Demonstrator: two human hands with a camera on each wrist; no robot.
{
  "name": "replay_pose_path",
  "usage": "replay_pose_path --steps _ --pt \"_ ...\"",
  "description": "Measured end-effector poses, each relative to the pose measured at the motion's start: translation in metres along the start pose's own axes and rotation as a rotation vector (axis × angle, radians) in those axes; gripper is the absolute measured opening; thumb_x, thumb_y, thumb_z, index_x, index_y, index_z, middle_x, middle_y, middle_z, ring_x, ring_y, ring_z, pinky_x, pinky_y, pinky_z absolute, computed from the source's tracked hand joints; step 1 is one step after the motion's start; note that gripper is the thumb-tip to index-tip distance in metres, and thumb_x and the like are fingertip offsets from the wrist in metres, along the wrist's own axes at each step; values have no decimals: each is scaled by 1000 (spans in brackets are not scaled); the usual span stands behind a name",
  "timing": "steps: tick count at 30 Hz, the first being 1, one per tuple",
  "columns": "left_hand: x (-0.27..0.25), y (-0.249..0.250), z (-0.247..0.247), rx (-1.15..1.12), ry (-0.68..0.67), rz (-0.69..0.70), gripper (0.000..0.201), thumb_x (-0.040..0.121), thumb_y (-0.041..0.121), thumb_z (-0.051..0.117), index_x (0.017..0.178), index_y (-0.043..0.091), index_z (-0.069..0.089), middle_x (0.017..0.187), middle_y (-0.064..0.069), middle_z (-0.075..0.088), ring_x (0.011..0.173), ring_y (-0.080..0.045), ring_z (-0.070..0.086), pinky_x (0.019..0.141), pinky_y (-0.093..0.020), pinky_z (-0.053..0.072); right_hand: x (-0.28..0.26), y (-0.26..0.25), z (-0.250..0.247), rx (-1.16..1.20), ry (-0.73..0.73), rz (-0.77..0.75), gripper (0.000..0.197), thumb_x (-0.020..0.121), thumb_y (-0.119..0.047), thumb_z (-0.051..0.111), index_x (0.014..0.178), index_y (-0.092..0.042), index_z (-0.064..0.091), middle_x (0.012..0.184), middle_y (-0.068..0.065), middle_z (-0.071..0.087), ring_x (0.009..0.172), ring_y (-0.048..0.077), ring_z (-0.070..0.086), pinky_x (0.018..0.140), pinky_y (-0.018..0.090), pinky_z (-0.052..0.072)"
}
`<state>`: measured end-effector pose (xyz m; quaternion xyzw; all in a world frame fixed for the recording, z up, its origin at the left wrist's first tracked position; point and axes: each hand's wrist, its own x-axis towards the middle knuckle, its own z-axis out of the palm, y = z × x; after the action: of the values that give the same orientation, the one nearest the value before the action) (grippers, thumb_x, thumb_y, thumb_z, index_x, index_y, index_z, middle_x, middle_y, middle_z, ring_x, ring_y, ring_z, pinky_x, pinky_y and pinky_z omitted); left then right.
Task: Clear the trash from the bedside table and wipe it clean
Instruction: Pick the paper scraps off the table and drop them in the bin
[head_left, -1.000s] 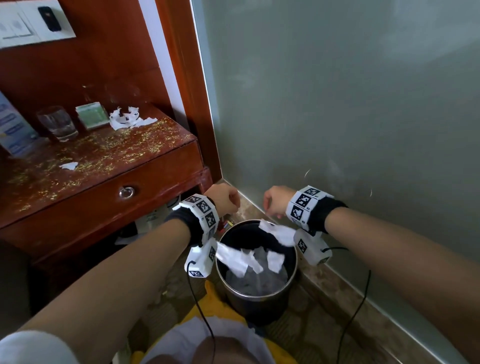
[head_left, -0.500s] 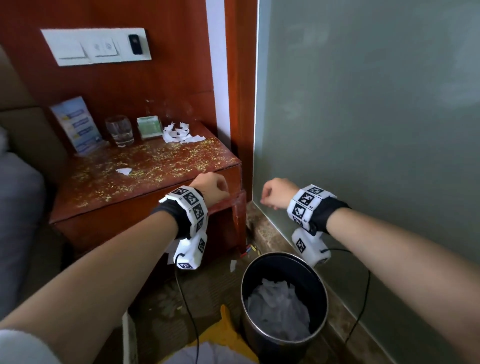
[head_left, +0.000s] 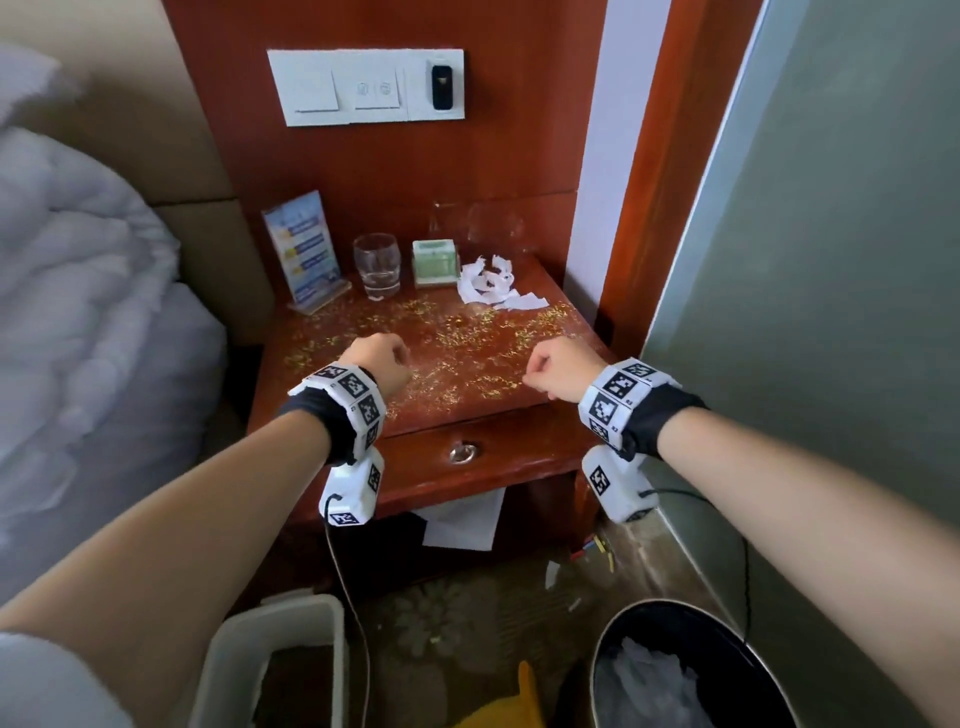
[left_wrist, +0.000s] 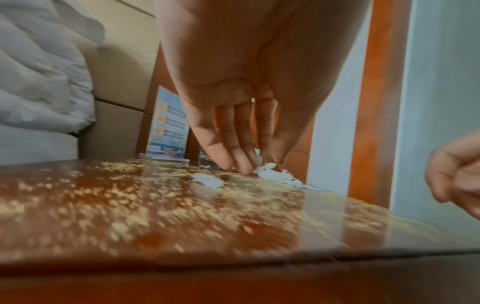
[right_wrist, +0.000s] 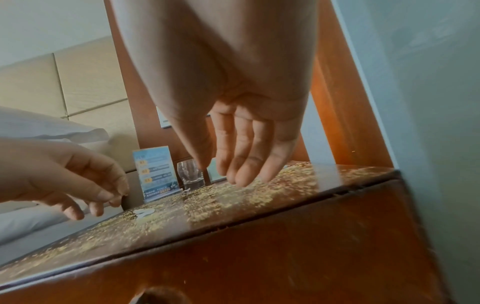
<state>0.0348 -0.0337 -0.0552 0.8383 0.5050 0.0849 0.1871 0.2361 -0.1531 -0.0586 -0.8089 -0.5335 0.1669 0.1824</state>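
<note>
The wooden bedside table (head_left: 467, 395) is strewn with yellow crumbs (head_left: 467, 332). A pile of torn white paper (head_left: 488, 283) lies at its back right. A small white scrap (left_wrist: 207, 180) lies just beyond and below my left hand (head_left: 387, 358), whose fingers (left_wrist: 241, 158) hang down relaxed and hold nothing. My right hand (head_left: 545, 369) hovers over the table's front right part, and its fingers (right_wrist: 241, 164) are also loose and empty. A black trash bin (head_left: 623, 639) with white paper in it stands on the floor at lower right.
A glass (head_left: 377, 265), a green box (head_left: 436, 262) and a blue sign stand (head_left: 304, 254) line the table's back. A pale bin (head_left: 234, 644) and a yellow cloth (head_left: 504, 709) are on the floor. The bed (head_left: 78, 312) is left, a grey wall (head_left: 831, 260) right.
A second ago both hands were over the black bin with paper pieces falling into it. They have since risen and moved forward over the tabletop, both empty.
</note>
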Motion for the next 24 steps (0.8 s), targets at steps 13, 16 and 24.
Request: replay_pose_path --steps 13,16,24 --pt "92 -44 -10 225 -283 -8 34 83 10 61 117 15 59 121 -5 60 112 -23 56 89 -28 45 137 -42 -1 -32 -14 75 21 88 -24 62 104 -11 64 120 6 63 102 24 60 80 26 42" --pt "103 -44 -13 259 -356 30 23 83 11 61 106 15 64 113 -4 65 106 -22 59 85 -29 47 155 -44 -1 -41 -10 105 23 88 -24 62 108 -11 62 117 9 63 104 26 59 82 28 45" --pt "127 -44 -28 104 -233 24 12 83 11 60 90 20 65 101 0 66 92 -17 60 79 -26 48 203 -44 0 -88 18 169 72 82 -24 69 142 -26 29 141 13 28 125 36 36 101 41 35"
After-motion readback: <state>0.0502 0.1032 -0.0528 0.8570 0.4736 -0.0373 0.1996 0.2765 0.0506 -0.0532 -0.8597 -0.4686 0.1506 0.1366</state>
